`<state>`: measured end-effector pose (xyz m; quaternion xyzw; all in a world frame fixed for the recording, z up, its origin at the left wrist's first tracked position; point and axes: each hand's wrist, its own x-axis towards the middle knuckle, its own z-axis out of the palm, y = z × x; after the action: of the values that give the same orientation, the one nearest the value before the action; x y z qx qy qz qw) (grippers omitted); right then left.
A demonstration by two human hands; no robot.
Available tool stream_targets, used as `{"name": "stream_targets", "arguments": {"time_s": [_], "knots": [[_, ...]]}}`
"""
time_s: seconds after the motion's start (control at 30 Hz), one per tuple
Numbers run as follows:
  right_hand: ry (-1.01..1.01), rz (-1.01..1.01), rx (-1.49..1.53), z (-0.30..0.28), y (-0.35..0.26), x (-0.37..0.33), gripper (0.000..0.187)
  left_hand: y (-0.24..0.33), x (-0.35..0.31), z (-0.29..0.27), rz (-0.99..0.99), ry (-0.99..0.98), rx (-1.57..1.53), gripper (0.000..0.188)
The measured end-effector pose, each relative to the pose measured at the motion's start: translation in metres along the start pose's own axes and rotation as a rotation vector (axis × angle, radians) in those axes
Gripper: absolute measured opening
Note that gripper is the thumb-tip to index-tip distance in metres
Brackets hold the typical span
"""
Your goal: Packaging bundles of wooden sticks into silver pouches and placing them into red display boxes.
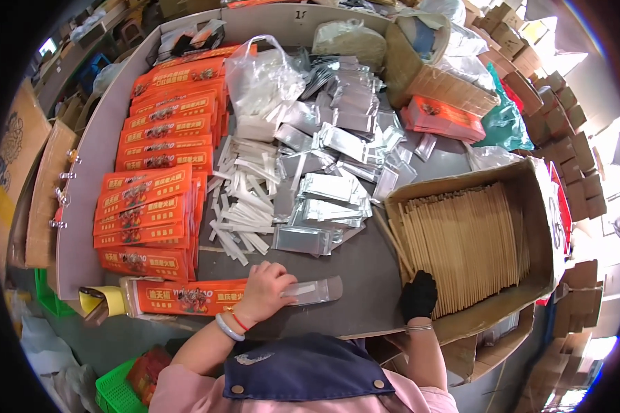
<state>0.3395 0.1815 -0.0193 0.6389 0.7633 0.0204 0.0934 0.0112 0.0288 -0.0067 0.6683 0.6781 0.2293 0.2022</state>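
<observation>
My bare left hand, a bangle and red string on its wrist, presses with bent fingers on the top orange printed packet near the front edge. The packet's clear end, with a white strip and silvery sachet inside, sticks out to the hand's right. In a black glove, my right hand is closed at the near left corner of a cardboard box full of wooden chopsticks. A few slanting chopsticks run down to its fingers; the fingertips are partly hidden.
Overlapping orange packets line the table's left side. White paper strips and silvery sachets lie heaped in the middle, below a clear plastic bag. More orange packets lie at the back right. A raised grey rim borders the table.
</observation>
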Motion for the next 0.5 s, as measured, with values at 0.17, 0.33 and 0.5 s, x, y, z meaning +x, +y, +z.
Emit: {"name": "stream_targets", "arguments": {"time_s": [0.17, 0.33, 0.5], "knots": [[-0.061, 0.151, 0.672, -0.066, -0.016, -0.009, 0.024, -0.015, -0.046, -0.015, -0.142, 0.124, -0.024, 0.055], [-0.099, -0.791, 0.505, -0.034, -0.043, -0.013, 0.024, -0.014, -0.057, -0.022, -0.102, 0.076, 0.124, 0.067], [-0.108, -1.033, 0.679, 0.003, -0.119, -0.014, 0.03, -0.006, -0.043, 0.005, -0.03, 0.097, 0.034, 0.066]]}}
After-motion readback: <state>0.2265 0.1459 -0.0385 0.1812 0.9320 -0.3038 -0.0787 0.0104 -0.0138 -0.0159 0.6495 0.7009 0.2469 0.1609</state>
